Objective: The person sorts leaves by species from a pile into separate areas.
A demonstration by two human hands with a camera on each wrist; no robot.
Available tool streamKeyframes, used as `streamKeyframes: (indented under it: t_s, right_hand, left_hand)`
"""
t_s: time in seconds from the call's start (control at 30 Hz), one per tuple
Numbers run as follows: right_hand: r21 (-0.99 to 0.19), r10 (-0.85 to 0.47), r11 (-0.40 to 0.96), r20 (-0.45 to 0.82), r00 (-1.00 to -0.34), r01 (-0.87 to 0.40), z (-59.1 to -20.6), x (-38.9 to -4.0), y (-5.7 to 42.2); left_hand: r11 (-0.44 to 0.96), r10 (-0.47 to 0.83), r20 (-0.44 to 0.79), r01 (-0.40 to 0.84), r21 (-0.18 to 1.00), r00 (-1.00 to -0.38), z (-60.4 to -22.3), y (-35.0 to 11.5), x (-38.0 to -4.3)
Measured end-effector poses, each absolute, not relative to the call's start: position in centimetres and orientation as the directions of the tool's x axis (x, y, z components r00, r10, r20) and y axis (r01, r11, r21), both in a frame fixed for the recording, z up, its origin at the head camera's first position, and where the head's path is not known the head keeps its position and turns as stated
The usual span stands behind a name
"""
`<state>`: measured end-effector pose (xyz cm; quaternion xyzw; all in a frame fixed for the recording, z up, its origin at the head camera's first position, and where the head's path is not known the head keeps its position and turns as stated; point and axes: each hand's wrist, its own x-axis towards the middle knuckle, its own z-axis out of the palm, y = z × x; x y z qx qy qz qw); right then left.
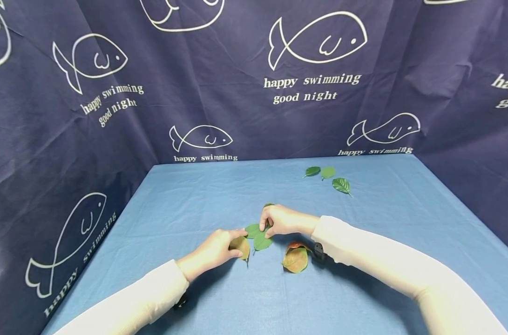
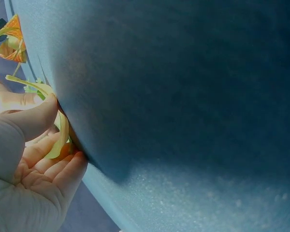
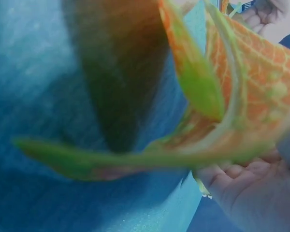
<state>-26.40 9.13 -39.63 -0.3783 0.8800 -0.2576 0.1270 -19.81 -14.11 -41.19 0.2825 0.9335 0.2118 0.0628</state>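
My left hand (image 1: 216,247) grips a yellow leaf (image 1: 240,246) between thumb and fingers, low over the cloth. In the left wrist view, this leaf (image 2: 63,135) bends between the thumb and the curled fingers. Just right of it, two green leaves, an upper one (image 1: 252,229) and a lower one (image 1: 260,242), lie overlapping. My right hand (image 1: 282,219) pinches the lower green leaf with thumb and index finger. A brownish-green leaf (image 1: 268,204) is partly hidden behind that hand. In the right wrist view, an orange-veined leaf (image 3: 261,67) stands close and hides the fingertips.
Below the right wrist, a yellow-orange leaf (image 1: 295,260) lies against a curled reddish leaf (image 1: 297,244). Three green leaves, one of them broad and veined (image 1: 342,185), sit at the back right. Blue cloth (image 1: 195,195) covers the table; a dark fish-print curtain (image 1: 245,83) surrounds it.
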Motion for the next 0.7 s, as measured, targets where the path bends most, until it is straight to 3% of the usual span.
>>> streamKeyframes:
  t_s: [0.7]
  right_hand:
    - [-0.661,-0.694,0.577,-0.088,-0.715,-0.479,-39.83,-26.52,9.37]
  left_hand:
    - [0.758,0.549,-0.005,0.495,0.426,-0.836,-41.34,-14.03,-19.79]
